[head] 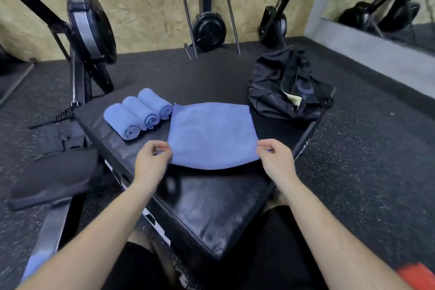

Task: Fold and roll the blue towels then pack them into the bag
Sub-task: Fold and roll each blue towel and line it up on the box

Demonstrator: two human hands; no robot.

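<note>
Head view: both hands work at the near edge of a flat blue towel [209, 134] spread on a black padded worktop [211, 214]. The left hand [150, 165] has its grip pinched together on the near left corner of the cloth, thumb against fingers; the right hand [276, 160] has its grip pinched the same way on the near right corner. The near edge sags in a shallow curve between the two grips and looks lifted just off the worktop, while the rest of the towel lies flat, stretching away from both grips toward the far side.

The towel is roughly square, slightly wider across than deep, its near edge running from one grip to the other. Each hand is equally near its own corner, so neither has the advantage. I judge this to be a folding step: carrying the near edge away from the grips onto the far edge would halve the cloth into a strip lying left to right.

Three rolled towels [138, 115] lie side by side beyond the left grip, just beside the flat towel's left edge, their spiral ends pointing back toward the person. The black bag [289, 85] sits beyond the right grip, open at the top, near the towel's far right corner.
</note>
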